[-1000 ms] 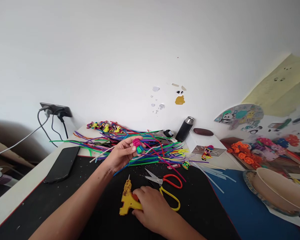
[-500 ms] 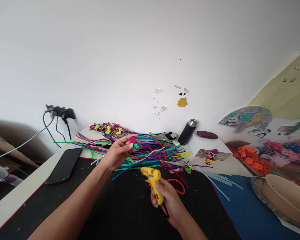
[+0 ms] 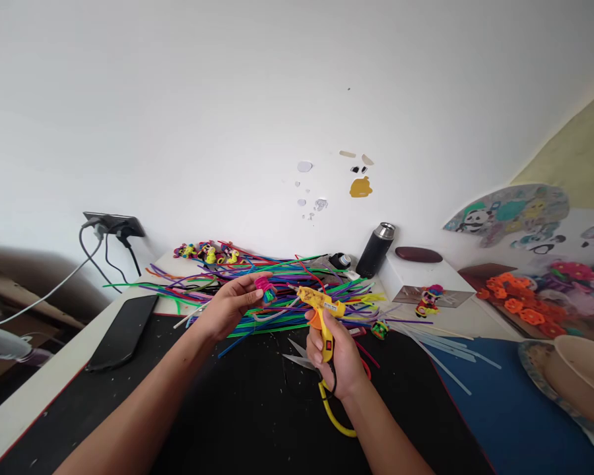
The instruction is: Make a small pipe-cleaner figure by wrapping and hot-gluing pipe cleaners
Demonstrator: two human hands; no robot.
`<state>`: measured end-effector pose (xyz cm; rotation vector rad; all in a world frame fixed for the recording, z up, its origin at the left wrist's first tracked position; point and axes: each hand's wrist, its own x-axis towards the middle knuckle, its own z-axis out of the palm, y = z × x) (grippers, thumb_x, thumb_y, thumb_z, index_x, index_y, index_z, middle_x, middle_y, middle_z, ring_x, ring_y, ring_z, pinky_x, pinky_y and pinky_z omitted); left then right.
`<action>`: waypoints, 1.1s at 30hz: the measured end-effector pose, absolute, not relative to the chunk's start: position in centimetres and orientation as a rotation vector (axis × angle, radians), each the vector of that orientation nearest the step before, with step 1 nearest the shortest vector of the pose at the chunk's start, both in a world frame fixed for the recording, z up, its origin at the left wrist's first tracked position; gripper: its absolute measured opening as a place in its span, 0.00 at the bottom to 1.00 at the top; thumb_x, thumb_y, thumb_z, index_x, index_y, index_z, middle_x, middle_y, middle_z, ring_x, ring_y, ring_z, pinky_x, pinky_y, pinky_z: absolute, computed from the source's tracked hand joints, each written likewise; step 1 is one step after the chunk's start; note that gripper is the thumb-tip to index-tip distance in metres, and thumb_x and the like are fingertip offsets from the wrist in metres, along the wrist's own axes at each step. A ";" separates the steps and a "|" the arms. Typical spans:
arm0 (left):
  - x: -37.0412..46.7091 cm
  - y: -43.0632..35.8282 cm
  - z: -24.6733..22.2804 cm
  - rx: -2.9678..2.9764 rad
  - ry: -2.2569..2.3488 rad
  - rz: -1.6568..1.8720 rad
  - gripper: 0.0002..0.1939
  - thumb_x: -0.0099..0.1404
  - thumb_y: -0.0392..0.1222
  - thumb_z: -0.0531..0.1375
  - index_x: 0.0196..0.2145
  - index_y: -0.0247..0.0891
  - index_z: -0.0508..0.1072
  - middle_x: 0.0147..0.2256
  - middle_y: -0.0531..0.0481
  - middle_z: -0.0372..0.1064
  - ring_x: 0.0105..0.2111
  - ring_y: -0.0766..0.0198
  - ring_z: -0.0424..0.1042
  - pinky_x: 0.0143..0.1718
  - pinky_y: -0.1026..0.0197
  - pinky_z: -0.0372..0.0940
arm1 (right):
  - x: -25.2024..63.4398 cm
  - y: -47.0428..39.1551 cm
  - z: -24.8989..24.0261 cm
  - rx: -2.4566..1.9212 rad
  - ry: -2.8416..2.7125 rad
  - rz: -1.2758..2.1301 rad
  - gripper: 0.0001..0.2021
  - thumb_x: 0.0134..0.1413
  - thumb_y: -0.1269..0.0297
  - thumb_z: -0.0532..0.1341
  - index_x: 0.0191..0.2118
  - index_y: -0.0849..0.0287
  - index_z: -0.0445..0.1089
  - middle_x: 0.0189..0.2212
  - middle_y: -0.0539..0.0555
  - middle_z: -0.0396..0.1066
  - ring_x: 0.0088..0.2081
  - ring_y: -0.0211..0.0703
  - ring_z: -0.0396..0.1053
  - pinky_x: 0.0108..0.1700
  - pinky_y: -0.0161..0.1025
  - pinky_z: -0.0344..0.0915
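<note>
Between thumb and fingers, my left hand (image 3: 232, 305) pinches a small pink, blue and green fuzzy piece (image 3: 266, 290) above the pile of pipe cleaners. My right hand (image 3: 337, 353) is wrapped round the handle of a yellow glue gun (image 3: 321, 305). The nozzle points left at the fuzzy piece, with a small gap between them. Below the gun, scissors (image 3: 301, 356) lie with parted blades on the black mat (image 3: 237, 409), their handles partly hidden by my right hand.
Many coloured pipe cleaners (image 3: 272, 324) spread along the wall. A phone (image 3: 123, 333) lies at the left. A black flask (image 3: 375, 251), a white box (image 3: 406, 280), a small figure (image 3: 428, 301), clear glue sticks (image 3: 445, 346) and a bowl (image 3: 584, 373) are to the right.
My right hand has raised the glue gun and brought its nozzle close to the fuzzy piece. The scissors beneath are more exposed. The view has shifted slightly.
</note>
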<state>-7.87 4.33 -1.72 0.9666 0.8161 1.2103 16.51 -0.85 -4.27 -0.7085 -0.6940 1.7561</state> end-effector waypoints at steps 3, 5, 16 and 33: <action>-7.7 4.3 -1.9 0.977 0.859 1.182 0.27 0.55 0.42 0.80 0.52 0.37 0.85 0.39 0.43 0.85 0.39 0.56 0.81 0.42 0.59 0.72 | 17.0 -1.1 -5.1 -0.756 -0.787 1.745 0.25 0.58 0.39 0.70 0.36 0.62 0.75 0.14 0.42 0.60 0.13 0.32 0.56 0.18 0.31 0.51; -7.6 4.3 -1.9 1.008 0.876 1.157 0.28 0.54 0.43 0.80 0.52 0.38 0.85 0.41 0.42 0.85 0.41 0.54 0.81 0.44 0.57 0.73 | 17.3 -1.2 -5.2 -0.780 -0.808 1.712 0.25 0.59 0.39 0.70 0.35 0.62 0.75 0.14 0.42 0.60 0.13 0.32 0.58 0.18 0.31 0.52; -7.3 3.8 -1.4 1.317 1.027 1.076 0.30 0.59 0.52 0.77 0.57 0.40 0.82 0.44 0.42 0.84 0.46 0.50 0.79 0.46 0.54 0.71 | 17.3 -1.4 -4.7 -0.867 -0.908 1.617 0.27 0.59 0.37 0.68 0.34 0.62 0.74 0.13 0.42 0.59 0.13 0.35 0.62 0.18 0.31 0.54; -6.8 3.1 -1.1 1.431 1.066 1.055 0.28 0.61 0.52 0.75 0.57 0.41 0.82 0.47 0.43 0.82 0.45 0.51 0.76 0.45 0.53 0.70 | 16.8 -1.9 -4.9 -0.908 -1.038 1.622 0.30 0.59 0.32 0.66 0.33 0.61 0.73 0.12 0.43 0.59 0.12 0.35 0.60 0.19 0.33 0.55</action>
